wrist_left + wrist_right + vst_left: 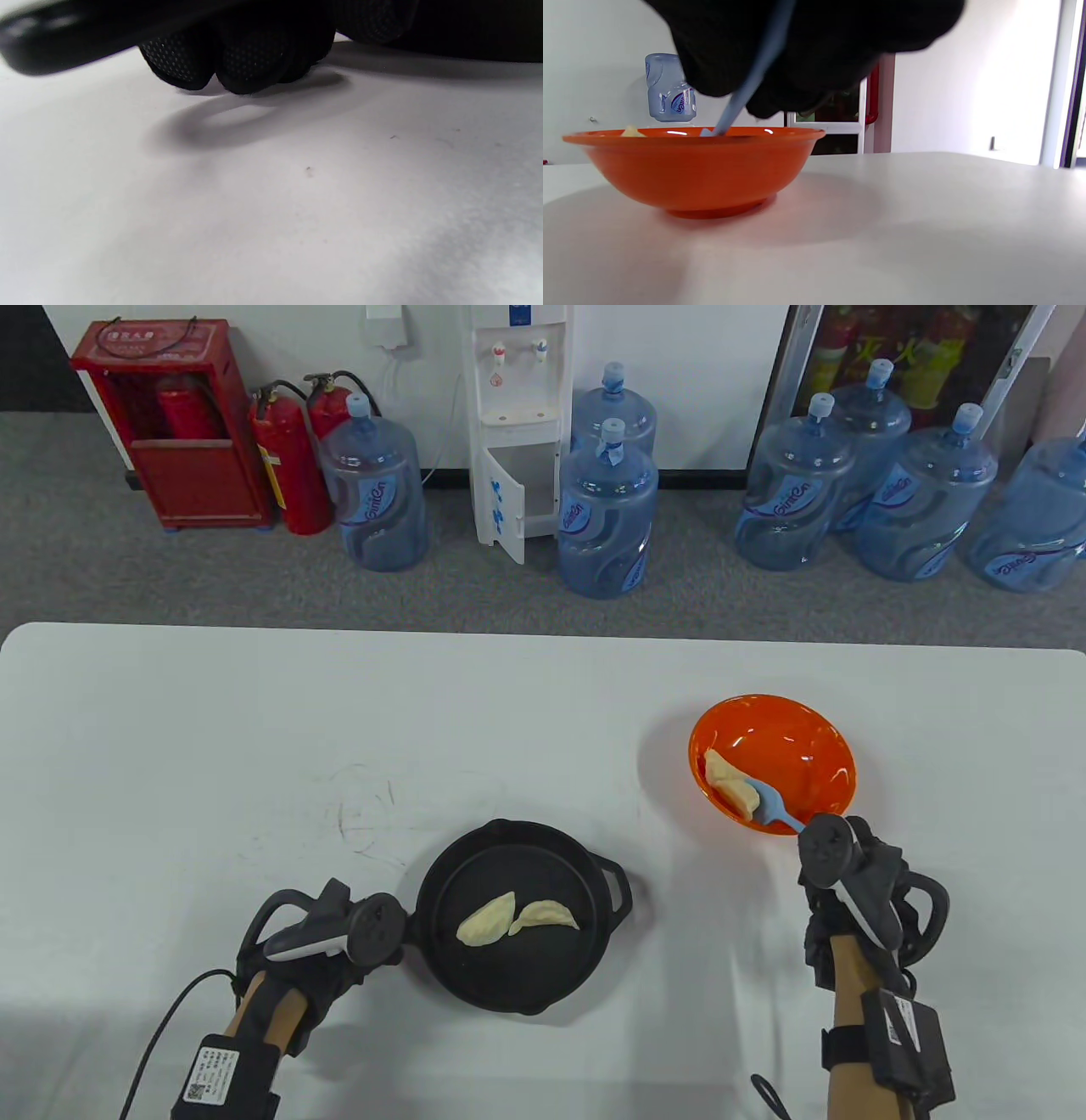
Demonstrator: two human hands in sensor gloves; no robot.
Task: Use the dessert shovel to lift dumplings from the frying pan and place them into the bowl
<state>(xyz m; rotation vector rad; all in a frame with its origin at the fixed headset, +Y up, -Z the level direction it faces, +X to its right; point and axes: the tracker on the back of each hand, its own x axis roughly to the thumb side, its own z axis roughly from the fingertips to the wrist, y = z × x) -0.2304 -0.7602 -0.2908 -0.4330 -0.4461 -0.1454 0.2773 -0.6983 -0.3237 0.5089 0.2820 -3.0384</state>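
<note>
A black frying pan [475, 976] sits at the table's front centre with two pale dumplings [485, 921] [545, 914] side by side in it. My left hand [356, 950] is at the pan's left side, where the handle is hidden beneath it. In the left wrist view its fingers [250, 55] are curled tight just above the table. To the right stands an orange bowl [814, 729] [700, 169] with dumplings [731, 787] [632, 132] at its left side. My right hand [836, 891] [806, 46] grips a light blue dessert shovel [774, 808] [751, 80], whose blade is inside the bowl beside the dumplings.
The white table [254, 746] spreads wide to the left and behind the pan. On the floor beyond the far edge are several blue water bottles [607, 517], a water dispenser [517, 424] and red fire extinguishers [288, 466].
</note>
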